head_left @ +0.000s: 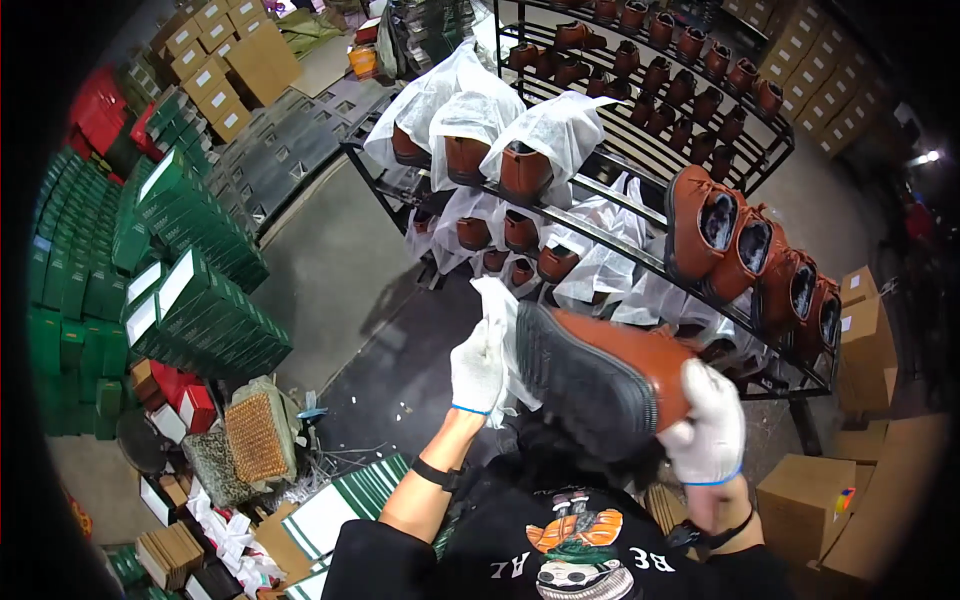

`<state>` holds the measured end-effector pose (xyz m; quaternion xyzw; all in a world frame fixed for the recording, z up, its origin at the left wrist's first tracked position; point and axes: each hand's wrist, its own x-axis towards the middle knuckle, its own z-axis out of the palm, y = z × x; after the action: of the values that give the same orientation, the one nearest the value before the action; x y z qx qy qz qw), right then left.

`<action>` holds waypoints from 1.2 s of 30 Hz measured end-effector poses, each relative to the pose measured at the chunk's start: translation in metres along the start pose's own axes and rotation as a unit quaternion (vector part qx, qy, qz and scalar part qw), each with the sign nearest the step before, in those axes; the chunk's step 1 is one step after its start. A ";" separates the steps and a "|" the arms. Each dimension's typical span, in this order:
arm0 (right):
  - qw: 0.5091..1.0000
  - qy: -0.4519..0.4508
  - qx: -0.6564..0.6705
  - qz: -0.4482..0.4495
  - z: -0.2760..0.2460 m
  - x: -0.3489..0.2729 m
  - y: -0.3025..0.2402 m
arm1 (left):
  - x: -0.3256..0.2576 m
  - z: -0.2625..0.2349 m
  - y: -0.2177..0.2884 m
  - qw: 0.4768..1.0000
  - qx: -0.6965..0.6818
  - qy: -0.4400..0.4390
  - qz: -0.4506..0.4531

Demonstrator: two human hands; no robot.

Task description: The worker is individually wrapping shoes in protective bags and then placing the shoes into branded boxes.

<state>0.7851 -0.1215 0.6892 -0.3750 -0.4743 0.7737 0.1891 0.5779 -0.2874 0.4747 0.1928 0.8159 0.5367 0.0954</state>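
Note:
In front of my chest a brown leather shoe (630, 350) with a thick black sole is held on its side, sole facing me. My right hand (708, 425), in a white glove, grips the shoe at one end. At its other end my left hand (476, 372), also white-gloved, is closed on a thin white shoe bag (497, 305), which hangs against the sole's edge. How far the bag reaches around the shoe is hidden. Just beyond stands a black metal rack (625, 250) with brown shoes (525, 172) partly covered by white bags; several uncovered shoes (735, 235) stand at its right.
Green shoeboxes (205, 310) are stacked at the left. A beaded seat cushion (258, 440) and loose packaging lie at the lower left. Cardboard boxes (805, 500) stand at the lower right. A second shoe rack (660, 85) and stacked cartons (205, 75) are farther back.

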 end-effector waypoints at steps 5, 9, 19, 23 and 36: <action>0.689 -0.315 -0.586 -0.289 -0.014 0.041 0.053 | -0.013 -0.004 0.026 0.991 -0.114 -0.069 -0.014; 0.660 -0.241 -0.626 -0.339 0.013 0.025 0.059 | -0.010 -0.011 0.048 0.984 -0.005 -0.140 0.109; 0.787 -0.198 -0.537 -0.230 -0.004 0.034 0.077 | -0.023 -0.030 0.114 0.960 0.060 -0.243 0.123; 0.906 0.040 -0.353 -0.229 -0.001 0.045 0.089 | -0.039 -0.036 0.120 0.968 0.002 -0.213 0.132; 0.804 0.023 -0.402 -0.437 0.036 0.152 0.034 | -0.001 0.029 0.093 0.940 -0.313 0.095 -0.101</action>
<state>0.6622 -0.0608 0.6078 -0.1877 -0.8520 0.3406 0.3505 0.6086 -0.2313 0.5478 0.0179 0.6272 0.7683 0.1262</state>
